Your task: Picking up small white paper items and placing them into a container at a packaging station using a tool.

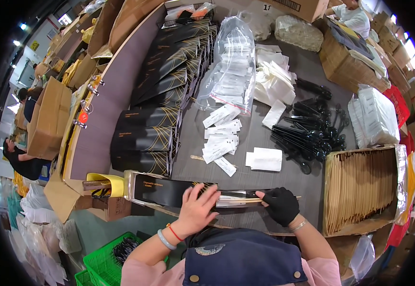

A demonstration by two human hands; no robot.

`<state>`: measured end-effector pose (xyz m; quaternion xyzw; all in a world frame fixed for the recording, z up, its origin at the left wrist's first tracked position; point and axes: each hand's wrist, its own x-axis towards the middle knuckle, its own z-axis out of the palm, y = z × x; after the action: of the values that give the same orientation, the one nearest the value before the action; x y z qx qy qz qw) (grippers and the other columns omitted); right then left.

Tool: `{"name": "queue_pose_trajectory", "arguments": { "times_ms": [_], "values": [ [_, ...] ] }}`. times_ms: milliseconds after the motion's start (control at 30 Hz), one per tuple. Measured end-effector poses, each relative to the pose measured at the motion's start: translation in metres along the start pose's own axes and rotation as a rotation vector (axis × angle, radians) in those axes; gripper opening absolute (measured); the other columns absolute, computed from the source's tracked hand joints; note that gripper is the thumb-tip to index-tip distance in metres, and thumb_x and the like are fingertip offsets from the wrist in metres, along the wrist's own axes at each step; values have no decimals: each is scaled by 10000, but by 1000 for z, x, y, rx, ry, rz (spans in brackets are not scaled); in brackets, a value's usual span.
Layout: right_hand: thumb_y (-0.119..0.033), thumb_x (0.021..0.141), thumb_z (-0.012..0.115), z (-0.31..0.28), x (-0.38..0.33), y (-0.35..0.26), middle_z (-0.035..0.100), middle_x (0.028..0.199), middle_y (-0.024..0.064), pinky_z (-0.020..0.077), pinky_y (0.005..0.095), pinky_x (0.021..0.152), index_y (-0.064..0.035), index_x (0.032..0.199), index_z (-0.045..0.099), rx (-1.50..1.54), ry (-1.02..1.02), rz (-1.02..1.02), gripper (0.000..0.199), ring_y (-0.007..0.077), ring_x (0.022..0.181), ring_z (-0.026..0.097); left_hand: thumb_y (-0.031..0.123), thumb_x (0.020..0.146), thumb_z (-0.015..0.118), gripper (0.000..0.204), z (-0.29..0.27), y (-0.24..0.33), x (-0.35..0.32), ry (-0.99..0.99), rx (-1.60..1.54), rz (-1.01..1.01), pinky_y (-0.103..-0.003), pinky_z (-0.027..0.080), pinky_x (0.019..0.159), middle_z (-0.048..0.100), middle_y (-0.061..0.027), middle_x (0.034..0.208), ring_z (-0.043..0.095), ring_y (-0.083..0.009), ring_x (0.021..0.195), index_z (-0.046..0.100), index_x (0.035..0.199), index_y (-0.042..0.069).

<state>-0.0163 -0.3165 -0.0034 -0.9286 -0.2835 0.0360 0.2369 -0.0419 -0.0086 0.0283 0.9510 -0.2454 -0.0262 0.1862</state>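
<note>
A black paper cutlery sleeve point(157, 190) with gold lines lies at the table's near edge. My left hand point(197, 209) rests on its right end, fingers stretched out and apart. My right hand point(281, 206), in a black fingerless glove, is closed on a pair of wooden chopsticks point(250, 200). With them lie a black spoon point(238, 193) and a white packet point(229, 202). Their left ends are at the sleeve's mouth, partly behind my left fingers; how far they reach inside is hidden.
Black sleeves point(143, 136) are stacked at left. White packets point(221, 138), folded napkins point(264, 159) and black spoons point(307, 128) lie beyond my hands. A carton of wooden chopsticks point(360, 188) stands right, a yellow holder point(105, 185) left. A green basket point(105, 257) is below left.
</note>
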Motion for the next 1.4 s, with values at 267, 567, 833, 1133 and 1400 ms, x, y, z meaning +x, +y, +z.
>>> {"name": "queue_pose_trajectory", "arguments": {
  "times_ms": [267,567,833,1133,1400],
  "values": [
    [-73,861,619,37,34,-38,655,950,133,511,395,771,-137,1227,614,345,59,-103,371,314,908,609,267,606,853,730,22,0,23,59,-109,40,-470,367,1009,527,-85,1289,449,-323,1175,573,1245,49],
    [-72,771,734,34,34,-45,640,845,111,506,364,703,-52,876,679,503,106,283,119,287,790,637,228,611,830,760,23,13,45,-45,-6,80,-450,373,985,510,-79,1281,471,-290,1137,534,1291,65],
    [-373,603,847,-3,33,-30,609,947,123,453,429,760,-94,1070,616,-17,58,14,591,314,858,598,202,646,730,385,-14,12,71,-363,154,271,-406,439,780,544,-110,1010,533,-304,959,629,1016,159],
    [-328,587,855,-39,9,-19,600,1049,110,409,440,880,-89,1118,576,-13,121,310,645,320,993,561,48,608,688,281,-60,-102,77,302,431,-9,-466,453,885,529,-190,1174,495,-386,1084,608,877,29],
    [-356,594,847,-41,13,-38,585,1024,73,383,427,863,-112,1082,594,-149,32,219,602,286,961,554,500,639,819,907,41,-18,16,186,-139,-473,-612,159,1113,412,-199,1387,320,-407,1316,495,1314,-12]
  ]
}}
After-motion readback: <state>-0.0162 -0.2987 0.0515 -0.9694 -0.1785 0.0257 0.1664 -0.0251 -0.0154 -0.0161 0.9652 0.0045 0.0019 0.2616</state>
